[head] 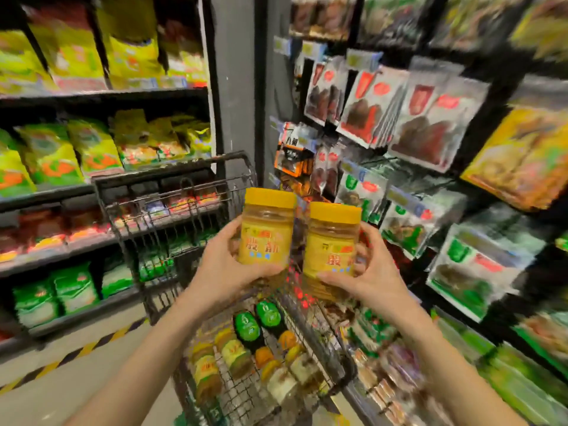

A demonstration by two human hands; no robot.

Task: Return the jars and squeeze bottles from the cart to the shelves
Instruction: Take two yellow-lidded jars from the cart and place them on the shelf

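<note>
Left hand [229, 265] grasps 1 yellow-lidded jar [266, 229]; right hand [373, 272] grasps a 2nd matching jar [332, 250]. Both jars are upright, side by side, raised above the wire cart [172, 210]. Further jars [236, 355] and green-labelled bottles [258, 322] lie in the cart. Shelves [101, 95] stand at both sides.

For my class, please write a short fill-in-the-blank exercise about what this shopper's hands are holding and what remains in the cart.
1. Each hand holds one jar with a lid coloured ____.
2. The left hand and the right hand hold their jars ____ the cart, not inside it.
3. The jar in the left hand sits ____ in the picture than the jar in the right hand.
4. The two squeeze bottles lying in the cart have labels coloured ____.

Missing words: yellow; above; higher; green
</note>
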